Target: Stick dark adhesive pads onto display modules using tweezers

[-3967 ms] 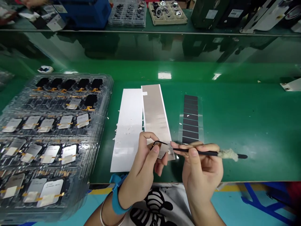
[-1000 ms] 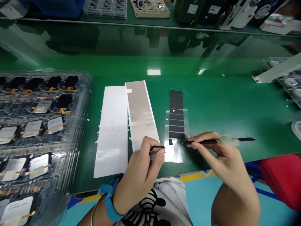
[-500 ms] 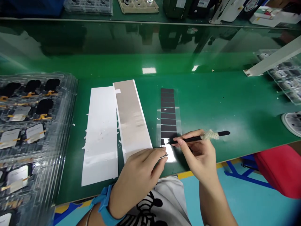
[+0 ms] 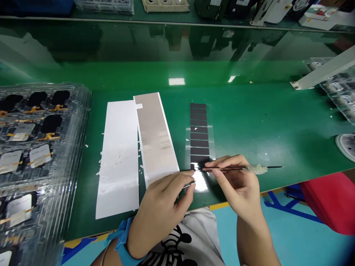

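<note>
My left hand (image 4: 168, 201) is closed around a thin metal tool (image 4: 189, 184), its fingers near the lower end of a clear strip with dark rectangles (image 4: 199, 136). My right hand (image 4: 235, 181) pinches slim dark tweezers (image 4: 227, 169) wrapped with pale material near the back end. The tweezer tips point left, close to my left fingertips, over the strip's lower end. Whether the tips hold anything is too small to tell. Left of the strip lie a beige sheet with white edges (image 4: 155, 136) and a white sheet (image 4: 119, 159) bearing small scraps.
Stacked clear trays (image 4: 80, 147) with black and white parts stand at the left. A white post (image 4: 318, 72), more trays (image 4: 338, 88) and a round white object (image 4: 345, 146) are at the right. A shelf (image 4: 166, 23) runs along the back.
My right hand has shifted slightly right, and the tweezers have turned in its fingers, now looking thinner and more level. My left hand has barely moved; the camera view shifted slightly.
</note>
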